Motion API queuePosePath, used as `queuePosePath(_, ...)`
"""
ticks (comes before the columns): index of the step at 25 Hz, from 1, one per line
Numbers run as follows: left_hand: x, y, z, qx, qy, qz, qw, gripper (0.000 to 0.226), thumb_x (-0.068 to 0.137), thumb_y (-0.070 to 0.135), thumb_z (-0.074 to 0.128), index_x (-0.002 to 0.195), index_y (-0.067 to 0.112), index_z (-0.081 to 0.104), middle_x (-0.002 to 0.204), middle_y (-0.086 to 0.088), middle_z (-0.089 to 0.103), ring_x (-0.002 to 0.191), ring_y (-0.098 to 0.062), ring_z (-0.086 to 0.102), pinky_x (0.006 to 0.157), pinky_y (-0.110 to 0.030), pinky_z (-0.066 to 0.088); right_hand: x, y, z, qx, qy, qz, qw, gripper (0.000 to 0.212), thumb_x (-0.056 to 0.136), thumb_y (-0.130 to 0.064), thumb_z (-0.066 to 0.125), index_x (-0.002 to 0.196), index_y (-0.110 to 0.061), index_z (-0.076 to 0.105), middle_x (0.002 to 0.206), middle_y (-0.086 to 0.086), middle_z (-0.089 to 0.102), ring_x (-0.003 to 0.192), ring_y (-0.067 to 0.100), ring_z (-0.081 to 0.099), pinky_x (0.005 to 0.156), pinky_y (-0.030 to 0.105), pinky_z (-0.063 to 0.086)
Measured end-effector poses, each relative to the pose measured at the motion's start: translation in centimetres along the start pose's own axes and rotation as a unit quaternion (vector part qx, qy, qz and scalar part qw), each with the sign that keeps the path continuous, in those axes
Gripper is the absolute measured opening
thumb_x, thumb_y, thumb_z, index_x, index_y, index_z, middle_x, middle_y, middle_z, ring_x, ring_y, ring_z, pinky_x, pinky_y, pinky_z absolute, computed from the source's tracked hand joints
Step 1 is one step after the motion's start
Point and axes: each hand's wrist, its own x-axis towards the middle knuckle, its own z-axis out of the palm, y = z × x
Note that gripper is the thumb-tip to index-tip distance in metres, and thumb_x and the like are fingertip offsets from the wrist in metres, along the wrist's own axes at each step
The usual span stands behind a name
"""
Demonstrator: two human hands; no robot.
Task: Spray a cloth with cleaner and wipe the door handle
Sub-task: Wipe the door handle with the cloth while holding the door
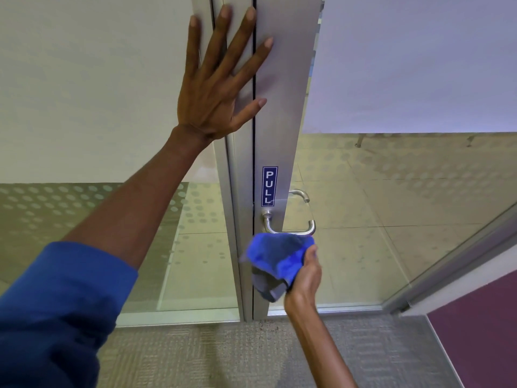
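Holding a bunched-up blue and grey cloth (275, 263), the person's right hand (305, 273) sits just below the bent silver metal door handle (291, 226). The fingers of that hand are curled tight around the cloth, and the top of the cloth touches or nearly touches the underside of the handle's bar; I cannot tell which. The bar lies flat, running from its round base on the grey metal door frame (279, 121) out to the right, then bending back toward the glass. So the handle is straight up from the cloth, very close. The right hand is much nearer to it than the other one.

The left hand (218, 88) is high up, well apart from the handle. Its fingers are spread wide and flat on the frame, holding nothing. It looks like it is keeping the door steady.

A small blue sign that says PULL (269, 186) is stuck on the frame just above the handle. A second silver handle (300, 195) shows through the clear glass panel (391, 219) on the far side.

Nothing stands between the cloth and the bar. No spray bottle can be seen.
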Motion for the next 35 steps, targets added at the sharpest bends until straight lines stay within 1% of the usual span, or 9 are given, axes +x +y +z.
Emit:
queuePosePath(3,0.0,0.1,0.0,0.003,0.006,-0.001,1.000,0.074,0.099,0.068,0.036,0.161,0.027,0.032,0.163,-0.016,0.042,0.149,-0.044,0.039,0.117,-0.071,0.025,1.6,-3.7,-2.7,-0.142,-0.032,-0.238,0.960,0.035,0.108,-0.047,0.039,0.106,-0.038,0.073,0.082,-0.022,0.071,0.067,-0.003,0.064,0.062,0.013,0.054)
queuePosePath(7,0.3,0.1,-0.3,0.002,0.007,-0.001,1.000,0.074,0.100,0.068,0.036,0.161,0.027,0.033,0.162,-0.016,0.043,0.148,-0.044,0.040,0.117,-0.071,0.027,7.2,-5.8,-2.5,-0.530,-0.148,-0.323,0.770,0.044,0.112,-0.037,0.034,0.149,-0.020,0.052,0.152,0.003,0.053,0.147,0.015,0.038,0.124,0.031,0.021)
queuePosePath(10,0.1,0.0,-0.5,0.002,0.003,-0.002,1.000,0.074,0.100,0.067,0.036,0.161,0.026,0.033,0.162,-0.016,0.043,0.148,-0.044,0.041,0.116,-0.071,0.028,10.0,-5.2,-2.6,-0.614,-0.245,-0.324,0.676,0.035,0.112,-0.030,0.034,0.130,-0.015,0.060,0.149,0.007,0.051,0.153,0.029,0.025,0.120,0.027,0.018)
queuePosePath(15,0.4,0.1,-0.8,0.012,-0.006,-0.007,1.000,0.072,0.100,0.069,0.035,0.160,0.028,0.035,0.159,-0.015,0.048,0.144,-0.043,0.047,0.112,-0.071,0.035,9.5,-3.5,-0.3,-0.643,-0.190,-0.308,0.674,0.036,0.112,-0.029,0.030,0.099,-0.012,0.058,0.109,0.018,0.069,0.134,0.039,0.047,0.106,0.046,0.039)
queuePosePath(21,0.5,0.2,-1.2,0.012,-0.013,-0.007,1.000,0.071,0.101,0.067,0.035,0.159,0.026,0.037,0.160,-0.015,0.047,0.145,-0.045,0.045,0.114,-0.072,0.032,5.5,1.0,4.2,-0.481,-0.044,-0.309,0.819,0.042,0.111,-0.037,0.032,0.091,-0.012,0.061,0.068,-0.003,0.053,0.074,0.018,0.048,0.079,0.033,0.046)
queuePosePath(25,0.4,0.3,-1.1,0.007,-0.007,-0.003,1.000,0.072,0.101,0.066,0.036,0.160,0.025,0.037,0.160,-0.016,0.045,0.146,-0.045,0.043,0.115,-0.072,0.032,5.0,1.6,3.9,-0.389,-0.055,-0.257,0.883,0.030,0.106,-0.050,0.041,0.091,-0.047,0.066,0.108,0.000,0.046,0.107,0.026,0.061,0.095,0.040,0.047)
queuePosePath(27,0.4,0.1,-0.9,0.011,-0.008,-0.005,1.000,0.072,0.101,0.066,0.036,0.160,0.026,0.036,0.161,-0.015,0.045,0.146,-0.044,0.044,0.114,-0.072,0.031,6.2,1.4,1.9,-0.456,-0.177,-0.311,0.815,0.035,0.104,-0.060,0.033,0.101,-0.049,0.066,0.111,0.000,0.057,0.118,0.027,0.059,0.100,0.044,0.048)
queuePosePath(32,0.3,0.3,-0.7,0.013,-0.007,-0.004,1.000,0.072,0.101,0.067,0.035,0.161,0.028,0.033,0.161,-0.014,0.045,0.147,-0.043,0.043,0.115,-0.071,0.030,10.5,-1.4,1.6,-0.656,-0.345,-0.469,0.480,0.040,0.106,-0.046,0.044,0.125,-0.025,0.072,0.150,-0.007,0.056,0.138,0.019,0.046,0.105,0.048,0.046)
queuePosePath(35,0.3,0.2,-0.7,0.020,-0.009,-0.002,1.000,0.072,0.101,0.066,0.036,0.161,0.028,0.033,0.160,-0.015,0.045,0.146,-0.044,0.044,0.114,-0.071,0.032,11.7,-2.3,1.3,-0.677,-0.380,-0.489,0.397,0.038,0.105,-0.045,0.047,0.127,-0.026,0.072,0.153,-0.007,0.054,0.144,0.022,0.043,0.102,0.047,0.049)
